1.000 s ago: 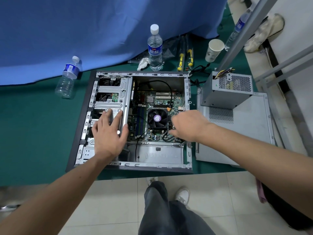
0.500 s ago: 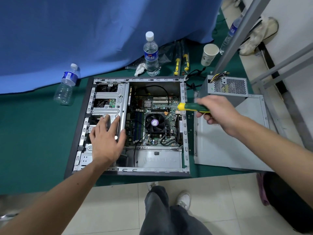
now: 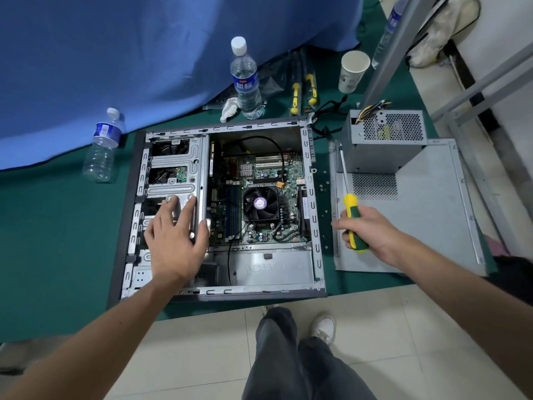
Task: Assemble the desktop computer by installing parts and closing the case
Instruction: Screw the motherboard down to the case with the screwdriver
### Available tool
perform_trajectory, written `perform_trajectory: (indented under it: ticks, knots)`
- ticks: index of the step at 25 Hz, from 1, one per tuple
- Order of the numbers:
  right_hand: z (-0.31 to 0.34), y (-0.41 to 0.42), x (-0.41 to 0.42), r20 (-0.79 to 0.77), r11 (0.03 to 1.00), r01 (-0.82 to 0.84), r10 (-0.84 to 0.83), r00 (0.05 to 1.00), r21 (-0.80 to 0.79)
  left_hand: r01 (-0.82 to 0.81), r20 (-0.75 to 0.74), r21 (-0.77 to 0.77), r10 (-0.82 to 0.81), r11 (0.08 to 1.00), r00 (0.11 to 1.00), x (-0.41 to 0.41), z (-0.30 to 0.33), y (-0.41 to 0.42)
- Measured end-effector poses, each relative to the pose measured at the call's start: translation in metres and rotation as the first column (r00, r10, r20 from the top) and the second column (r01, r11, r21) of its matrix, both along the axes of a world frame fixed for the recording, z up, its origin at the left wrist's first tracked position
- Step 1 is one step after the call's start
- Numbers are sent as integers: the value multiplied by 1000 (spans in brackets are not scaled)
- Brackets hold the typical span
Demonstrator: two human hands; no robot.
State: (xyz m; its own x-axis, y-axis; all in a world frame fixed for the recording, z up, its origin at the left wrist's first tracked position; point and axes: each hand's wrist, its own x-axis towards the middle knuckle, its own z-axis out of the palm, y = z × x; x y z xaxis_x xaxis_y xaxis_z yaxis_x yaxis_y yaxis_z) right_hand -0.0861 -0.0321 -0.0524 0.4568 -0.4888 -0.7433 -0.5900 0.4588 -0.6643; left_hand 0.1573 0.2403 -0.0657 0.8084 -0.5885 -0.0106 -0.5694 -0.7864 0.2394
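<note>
An open desktop case [image 3: 313,197] lies on its side on the green mat, with the motherboard and its CPU fan [image 3: 261,204] exposed. My left hand [image 3: 176,241] rests flat on the silver drive cage [image 3: 184,174], fingers spread. To the right of the case, my right hand [image 3: 367,229] grips the green-and-yellow handle of a screwdriver [image 3: 350,207], whose shaft points away from me over the grey side panel [image 3: 432,215]. The power supply [image 3: 383,140] stands on that panel's far end, cables trailing from it.
Two water bottles [image 3: 245,79] [image 3: 102,145] stand behind and left of the case, next to a paper cup [image 3: 353,70] and yellow-handled tools [image 3: 295,96]. Small screws [image 3: 324,183] dot the mat between case and panel. A blue cloth hangs behind; my legs are below the mat's edge.
My right hand left the motherboard, picked up the screwdriver, and now holds it over the side panel with the shaft pointing away. My left hand stayed on the drive cage.
</note>
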Motion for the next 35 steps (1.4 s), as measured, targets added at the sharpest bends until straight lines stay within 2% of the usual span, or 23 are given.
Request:
perform_trajectory:
  ticks: [3, 6, 10, 13, 15, 18, 21, 26, 30, 35]
  knots:
    - [-41, 19, -14, -131, 988, 67, -86, 988, -139, 4, 9, -11, -4, 1000, 1000, 1, -2, 1]
    - [-72, 36, -16, -269, 970, 58, -122, 955, -236, 7, 16, -15, -6, 1000, 1000, 2, -4, 1]
    - [-92, 48, -9, -377, 928, -71, -78, 923, -366, 6, 19, -19, -6, 1000, 1000, 2, -6, 3]
    - [-96, 49, -7, -410, 903, -130, -54, 910, -408, 6, 16, -21, -5, 1000, 1000, 2, -7, 3]
    - [-95, 48, -8, -389, 907, -119, -53, 920, -404, 6, 16, -20, -6, 1000, 1000, 2, -6, 3]
    - [-84, 46, -14, -308, 917, -6, -128, 943, -399, 9, 20, -10, -9, 1000, 1000, 2, -6, 2]
    - [-57, 43, -12, -151, 925, 139, -203, 967, -354, 6, 14, -10, -6, 1000, 1000, 1, -4, 3]
    - [4, 37, 14, 83, 907, 277, -264, 961, -318, 6, -12, 24, -6, 1000, 1000, -1, 0, 1]
    - [42, 54, 36, 191, 929, 279, -236, 953, -245, 10, -36, 31, -8, 999, 999, -1, 4, -2]
    - [62, 84, 53, 189, 974, 192, -167, 968, -120, -8, -148, 38, 13, 999, 989, -2, 13, -4]
